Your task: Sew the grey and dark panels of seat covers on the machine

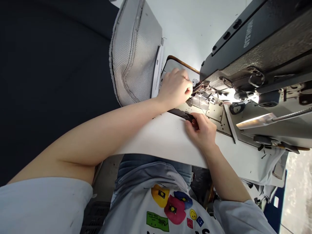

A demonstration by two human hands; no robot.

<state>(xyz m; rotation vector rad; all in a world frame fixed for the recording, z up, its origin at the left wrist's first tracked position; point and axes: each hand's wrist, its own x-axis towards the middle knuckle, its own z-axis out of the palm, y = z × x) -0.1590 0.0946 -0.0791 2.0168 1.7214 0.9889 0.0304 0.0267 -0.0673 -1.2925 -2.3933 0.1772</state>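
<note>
My left hand (174, 88) reaches to the needle area (202, 89) of a dark industrial sewing machine (255, 48), its fingertips pinched close at the presser foot; whatever they pinch is too small to make out. My right hand (202, 130) rests on the white table (158, 136) just in front of the metal needle plate (214, 112), fingers closed around a small dark tool with a reddish handle (191, 118). A grey quilted fabric piece (134, 52) lies to the left of my left hand.
The machine head fills the upper right, lit by a small lamp. A metal lever (273, 118) sticks out at the right. A wood-edged cutout (182, 63) surrounds the machine bed. Dark cloth (48, 65) covers the left side. More pale fabric hangs off the table's right end.
</note>
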